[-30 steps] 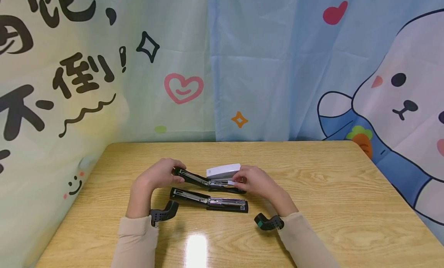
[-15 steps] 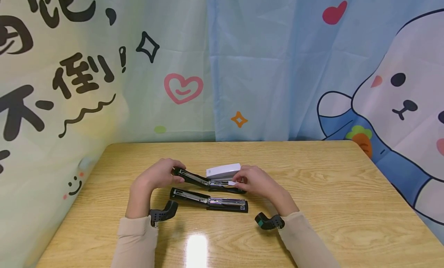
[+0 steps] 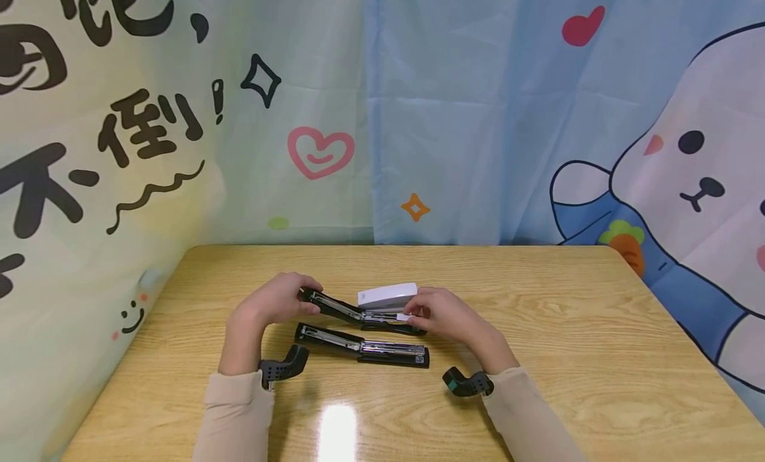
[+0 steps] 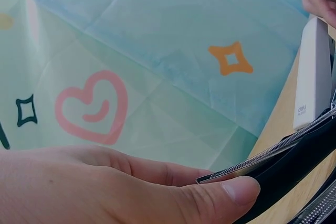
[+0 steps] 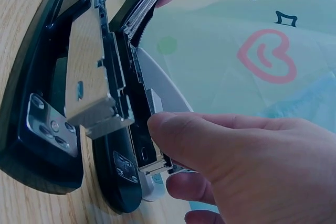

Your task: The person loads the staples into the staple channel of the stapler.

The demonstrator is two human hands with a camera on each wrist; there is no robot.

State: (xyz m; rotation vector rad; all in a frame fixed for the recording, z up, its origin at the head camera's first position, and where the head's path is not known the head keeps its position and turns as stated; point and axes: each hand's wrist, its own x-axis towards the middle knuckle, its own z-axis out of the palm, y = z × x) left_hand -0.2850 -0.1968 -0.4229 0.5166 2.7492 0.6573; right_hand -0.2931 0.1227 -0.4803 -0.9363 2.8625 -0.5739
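The left hand (image 3: 273, 301) grips the left end of an opened stapler with a long black body and bright metal rail (image 3: 352, 314), while the right hand (image 3: 441, 312) pinches a small pale strip (image 3: 403, 317) at that stapler's right part. Nearest the person lies a second opened black-and-metal stapler (image 3: 361, 348), roughly parallel to the gripped one, its base end pointing right; that base carries a shiny metal plate (image 5: 44, 116) whose round fittings only the right wrist view makes out. Just beyond, the gripped stapler sits between the hands over the middle of the wood-grained counter (image 3: 597, 329), its long axis running crosswise and bent at the hinge: the upper arm slants up to the left, the base and rail point right. The left wrist view shows a thin coiled metal spring (image 4: 262, 156) along that arm, too fine to read from the head. Close behind is a long, smooth white-cased object (image 3: 387, 296), also lying crosswise; only the left wrist view makes its "deli" lettering (image 4: 301, 110) legible. Farthest off hangs pale blue-green printed fabric (image 3: 442, 103).
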